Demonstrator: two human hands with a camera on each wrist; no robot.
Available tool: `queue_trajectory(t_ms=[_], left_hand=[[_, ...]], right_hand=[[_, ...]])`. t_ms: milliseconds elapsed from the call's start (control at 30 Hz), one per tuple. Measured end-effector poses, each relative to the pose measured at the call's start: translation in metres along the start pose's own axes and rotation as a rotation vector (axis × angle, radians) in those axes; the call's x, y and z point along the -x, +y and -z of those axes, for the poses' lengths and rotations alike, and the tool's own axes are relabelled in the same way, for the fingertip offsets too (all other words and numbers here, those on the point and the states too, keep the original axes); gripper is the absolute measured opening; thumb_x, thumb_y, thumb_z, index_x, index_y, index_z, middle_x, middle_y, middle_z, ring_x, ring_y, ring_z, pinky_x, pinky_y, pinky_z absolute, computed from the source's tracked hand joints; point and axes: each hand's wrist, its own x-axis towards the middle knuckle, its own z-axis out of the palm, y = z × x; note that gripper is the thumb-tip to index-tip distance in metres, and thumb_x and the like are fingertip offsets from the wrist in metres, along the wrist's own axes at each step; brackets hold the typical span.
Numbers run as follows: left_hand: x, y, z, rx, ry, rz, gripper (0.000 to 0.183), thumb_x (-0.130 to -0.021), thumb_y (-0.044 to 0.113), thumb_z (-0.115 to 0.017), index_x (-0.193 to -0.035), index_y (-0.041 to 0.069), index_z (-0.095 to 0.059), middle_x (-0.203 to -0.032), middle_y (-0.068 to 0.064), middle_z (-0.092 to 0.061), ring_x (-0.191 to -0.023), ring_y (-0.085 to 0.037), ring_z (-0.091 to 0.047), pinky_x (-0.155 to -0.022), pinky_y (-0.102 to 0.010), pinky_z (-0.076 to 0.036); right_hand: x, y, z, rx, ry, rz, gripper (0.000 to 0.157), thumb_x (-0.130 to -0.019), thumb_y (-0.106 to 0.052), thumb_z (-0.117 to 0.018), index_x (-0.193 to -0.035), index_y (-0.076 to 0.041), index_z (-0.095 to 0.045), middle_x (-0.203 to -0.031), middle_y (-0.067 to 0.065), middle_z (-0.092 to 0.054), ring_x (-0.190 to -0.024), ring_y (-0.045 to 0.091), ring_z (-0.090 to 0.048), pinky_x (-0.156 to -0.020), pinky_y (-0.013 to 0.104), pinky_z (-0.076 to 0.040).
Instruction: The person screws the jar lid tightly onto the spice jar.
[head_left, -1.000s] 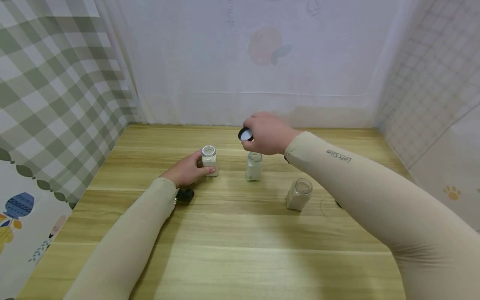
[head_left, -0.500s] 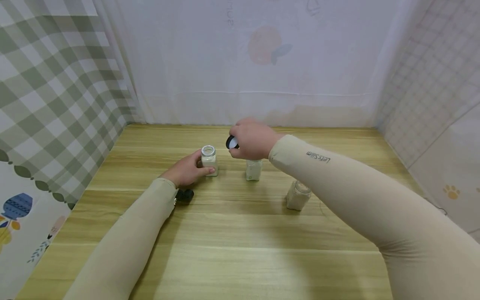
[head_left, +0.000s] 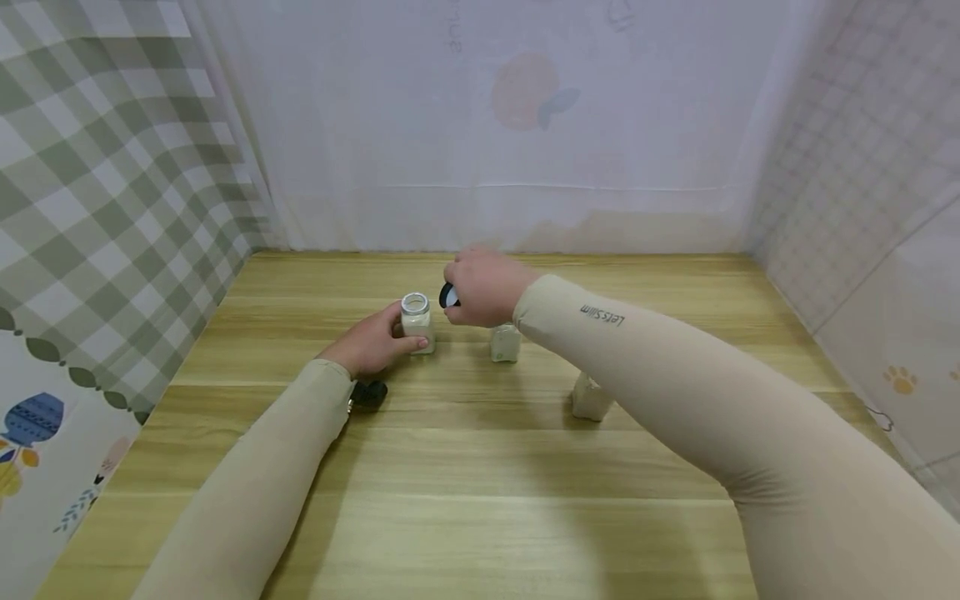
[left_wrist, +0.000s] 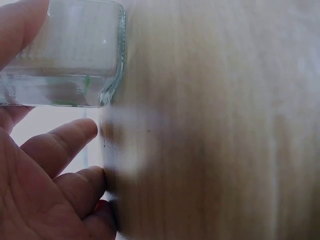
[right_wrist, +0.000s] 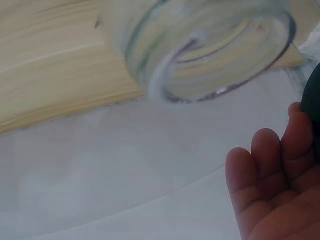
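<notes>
My left hand [head_left: 371, 343] grips an uncapped square glass jar [head_left: 417, 332], its thumb across the near side; pale contents show through the glass. In the left wrist view the jar's clear base [left_wrist: 75, 90] stands at the table surface, the lower fingers curving loosely beneath it. My right hand [head_left: 486, 287] pinches a black lid [head_left: 447, 297] with a white inside, tilted on edge just right of the jar's mouth. At the right wrist view's edge, the lid [right_wrist: 314, 100] shows dark beside the fingers. A second jar [head_left: 505, 343] stands below my right hand, its top hidden.
A third jar [head_left: 591, 400] stands nearer on the right, partly covered by the right sleeve [head_left: 600, 333]. A small black object [head_left: 369, 395] lies by the left wrist. Pale curtain [head_left: 480, 150] closes off the back of the wooden table [head_left: 450, 533], with checked cloth [head_left: 127, 150] at left.
My right hand has moved left and slightly down with the lid, from above the second jar to beside the gripped jar's mouth. The left hand and its jar have stayed in place.
</notes>
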Motion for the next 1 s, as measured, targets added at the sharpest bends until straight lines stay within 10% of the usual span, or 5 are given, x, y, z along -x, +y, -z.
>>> queue_trajectory(t_ms=[1000], left_hand=[[0.000,-0.001,0.000,-0.003,0.011,-0.032,0.074,-0.100,0.048,-0.071,-0.162,0.030,-0.036,-0.156,-0.007,-0.054,-0.148,-0.034,-0.047,-0.123,-0.060,-0.035]], right_hand=[[-0.013,-0.015,-0.005,0.038,-0.018,0.030,0.048,-0.100,-0.041,-0.065,-0.128,-0.002,-0.066,-0.118,0.009,-0.066,-0.110,0.026,-0.058,-0.100,0.040,-0.051]])
